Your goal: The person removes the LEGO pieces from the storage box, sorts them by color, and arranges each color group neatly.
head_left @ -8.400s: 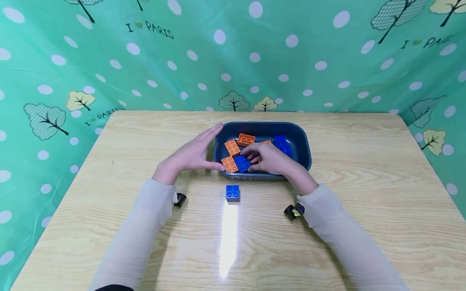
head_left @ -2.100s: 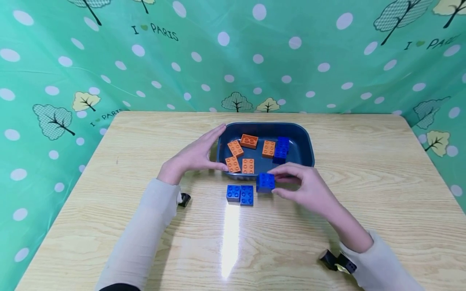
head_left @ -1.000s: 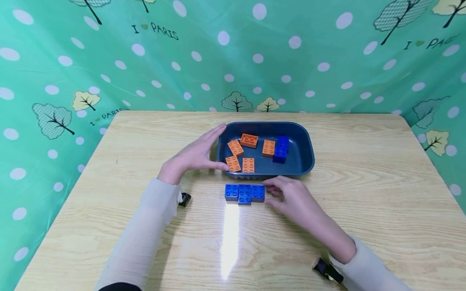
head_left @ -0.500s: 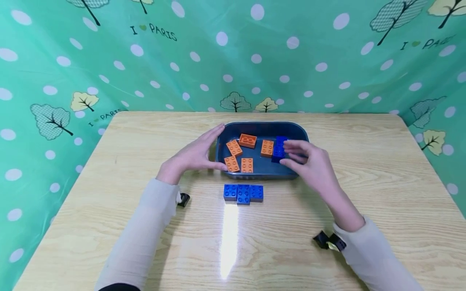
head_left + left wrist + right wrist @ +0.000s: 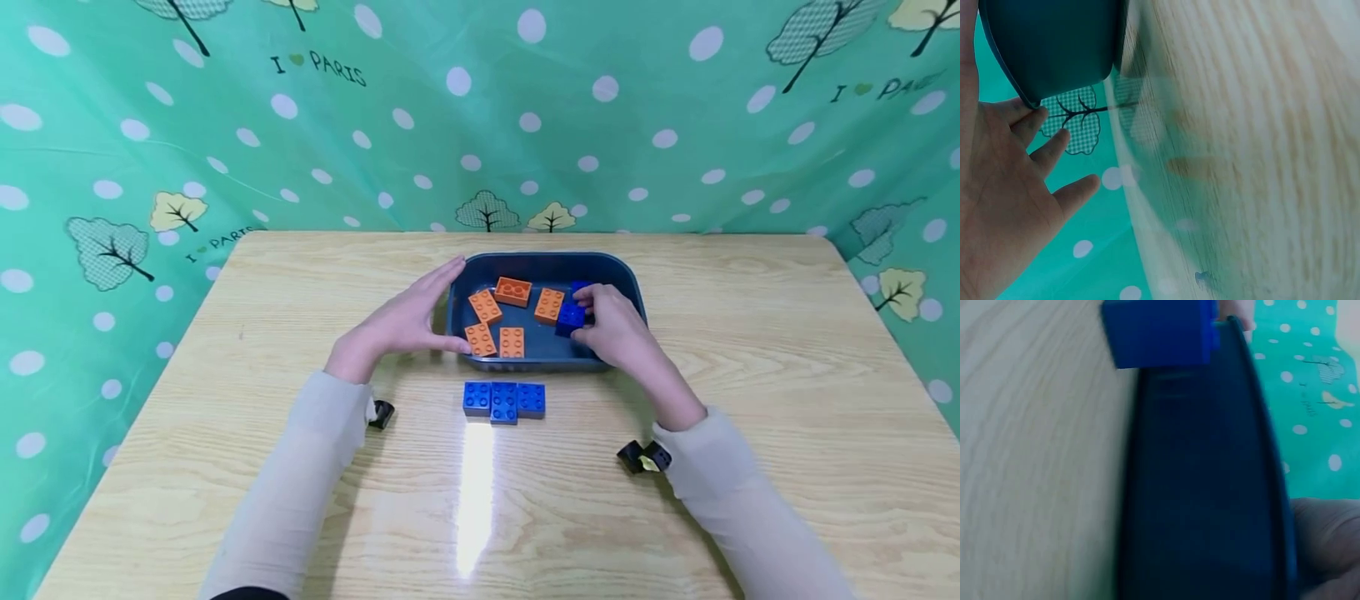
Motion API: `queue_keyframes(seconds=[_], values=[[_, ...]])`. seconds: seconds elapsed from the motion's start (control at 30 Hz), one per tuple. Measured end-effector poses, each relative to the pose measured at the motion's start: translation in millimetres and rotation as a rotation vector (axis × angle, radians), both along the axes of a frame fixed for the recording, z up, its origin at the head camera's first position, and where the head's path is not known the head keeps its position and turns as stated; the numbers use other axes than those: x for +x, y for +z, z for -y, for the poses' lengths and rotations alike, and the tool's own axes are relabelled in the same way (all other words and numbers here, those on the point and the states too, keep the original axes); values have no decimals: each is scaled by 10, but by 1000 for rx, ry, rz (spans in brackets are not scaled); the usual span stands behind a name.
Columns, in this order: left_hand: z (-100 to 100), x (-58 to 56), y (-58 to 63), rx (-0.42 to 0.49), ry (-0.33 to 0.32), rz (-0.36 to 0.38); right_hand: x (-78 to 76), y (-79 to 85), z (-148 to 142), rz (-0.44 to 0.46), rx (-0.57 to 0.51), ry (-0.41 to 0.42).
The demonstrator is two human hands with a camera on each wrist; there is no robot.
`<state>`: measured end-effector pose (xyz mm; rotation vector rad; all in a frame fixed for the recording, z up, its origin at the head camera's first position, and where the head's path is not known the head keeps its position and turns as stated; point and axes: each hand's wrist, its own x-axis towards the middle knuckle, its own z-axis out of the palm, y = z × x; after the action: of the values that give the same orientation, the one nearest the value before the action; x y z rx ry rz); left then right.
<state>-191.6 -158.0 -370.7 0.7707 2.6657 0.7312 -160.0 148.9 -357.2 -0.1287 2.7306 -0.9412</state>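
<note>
My left hand spans the left end of the dark blue tray, fingers and thumb extended. Its thumb touches the front rim, and in the left wrist view fingertips meet the tray's edge. Inside the tray's right half, my right hand pinches a blue toy building brick between thumb and fingers. Behind it another blue brick is mostly hidden by those fingers. An orange brick lies just left of the pinched one. On the table before the tray, three blue bricks stand side by side.
Several more orange bricks lie in the tray's left half, among them an upturned one. The tray stands near the back of the wooden table. A green dotted curtain hangs behind. Wrist cameras jut from both sleeves.
Three blue bricks now stand in the row, where one stood at first. My right hand has moved from the row into the tray and taken hold of another blue brick. Left hand stays put.
</note>
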Motion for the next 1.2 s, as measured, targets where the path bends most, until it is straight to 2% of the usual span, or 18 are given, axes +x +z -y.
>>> queue_keyframes(seconds=[0.17,0.47,0.83,1.2], values=[[4,-8,-18,-3,2,-5,2,-61,28,-54,-18,-26],[3,4,-12,-4,3,-8,69,-35,4,-121,-150,-53],[3,2,-14,-11,13,-11,263,190,-67,-145,-318,-35],[-7,10,13,-24,3,-6,514,323,-112,-189,-346,16]])
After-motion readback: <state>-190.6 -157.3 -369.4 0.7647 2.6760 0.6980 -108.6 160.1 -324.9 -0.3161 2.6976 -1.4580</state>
